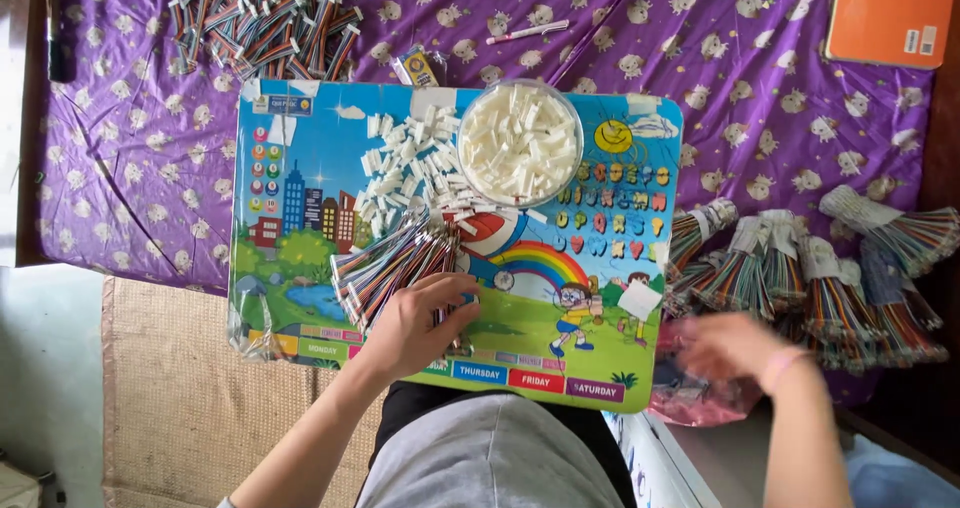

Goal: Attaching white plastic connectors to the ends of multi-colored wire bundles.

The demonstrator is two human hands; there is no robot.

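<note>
— How many hands, and what are they on?

— Two, both the person's own. The left hand (415, 323) lies on a fan of multicoloured wire strands (390, 263) spread over the picture board (300, 168); its fingers are curled loosely over the strands' near ends, pressing rather than pinching. The right hand (730, 348) is blurred, off the board's right edge, just above a pink plastic bag (690, 400) — whether it grips anything I cannot tell.

— Containers?

— One clear round tub (520, 143), standing on the board's upper middle, filled to the brim with small white plastic connectors. Beside it, to its left, a loose heap of the same white connectors (405, 168) lies on the board, touching the far tips of the wire fan. Too many to count in either.

— And the bundles?

— About eight tied wire bundles (800, 278) lie to the right of the board on the purple patterned cloth (130, 148). A further pile of finished cables (265, 18) sits at the top left. One pink pen (527, 33) and one orange box (890, 13) lie on the cloth at the top.
</note>
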